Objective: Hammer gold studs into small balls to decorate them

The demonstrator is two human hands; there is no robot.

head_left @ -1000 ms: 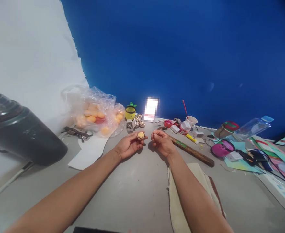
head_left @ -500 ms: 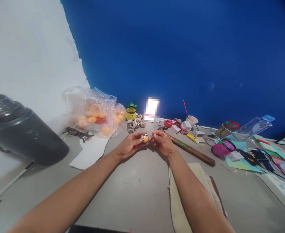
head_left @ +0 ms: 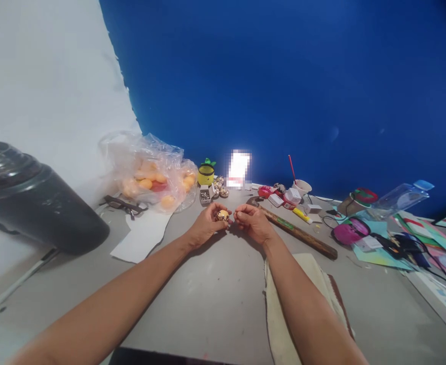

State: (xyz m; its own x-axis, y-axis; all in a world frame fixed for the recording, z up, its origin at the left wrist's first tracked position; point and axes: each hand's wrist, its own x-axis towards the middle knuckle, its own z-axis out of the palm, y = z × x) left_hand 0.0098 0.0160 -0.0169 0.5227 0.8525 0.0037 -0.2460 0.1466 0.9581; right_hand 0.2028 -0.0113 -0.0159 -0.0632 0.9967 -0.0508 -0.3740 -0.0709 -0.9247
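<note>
My left hand (head_left: 205, 224) holds a small orange ball (head_left: 222, 216) between thumb and fingers; dark and shiny bits cover part of its surface. Just to the right, my right hand (head_left: 253, 223) has thumb and fingertips pinched together; whatever is between them is too small to make out. A narrow gap separates the two hands. Beyond them stand an open small box of shiny pieces (head_left: 205, 195) and several metallic-looking balls (head_left: 224, 192).
Plastic bags of orange balls (head_left: 146, 183), glasses (head_left: 122, 205) and a dark bottle (head_left: 44, 203) are on the left. A wooden-handled hammer (head_left: 299, 236), a cloth (head_left: 302, 304), a paper cup (head_left: 302, 188) and a power strip (head_left: 441, 299) lie rightward.
My left hand has turned the ball, so more of its dark, shiny covering shows, and shifted slightly left. My right hand remains pinched, with its fingertips a little farther left.
</note>
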